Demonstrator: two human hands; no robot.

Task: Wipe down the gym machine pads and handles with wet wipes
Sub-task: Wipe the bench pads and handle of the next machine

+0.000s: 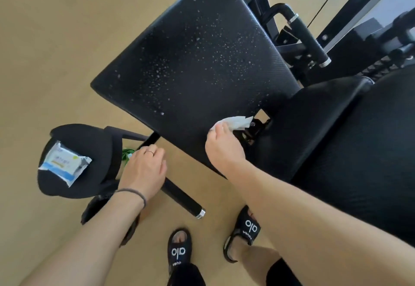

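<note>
right hand point(222, 145) holds wipe point(235, 122) on seat pad point(190, 61).

Left sandal point(179, 249) strap: white "alo" logo, smaller line beneath too small to read. Right sandal point(249, 227) strap: same "alo" logo, small illegible line beside it. Wet wipes pack point(65, 164) on small pad: blue-white label, print blurred, unreadable.
</note>
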